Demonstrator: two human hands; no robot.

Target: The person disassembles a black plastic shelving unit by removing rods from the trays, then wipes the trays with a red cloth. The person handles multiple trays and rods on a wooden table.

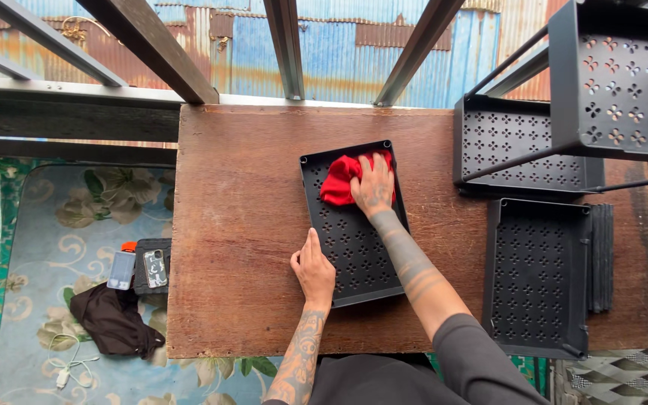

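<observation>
A black perforated tray (354, 255) lies flat in the middle of a brown wooden board (241, 225). My right hand (374, 184) presses a red cloth (337, 180) against the tray's far end. My left hand (313, 270) rests flat on the board, its fingers against the tray's left rim near the front corner. Both forearms reach in from the bottom of the view.
Another black perforated tray (538, 277) lies at the right of the board, with a stack of flat black panels (601, 255) beside it. A black shelf rack (564, 112) stands at the back right. On the floral mat at left lie a phone (155, 268), a card case (121, 270) and dark cloth (114, 322).
</observation>
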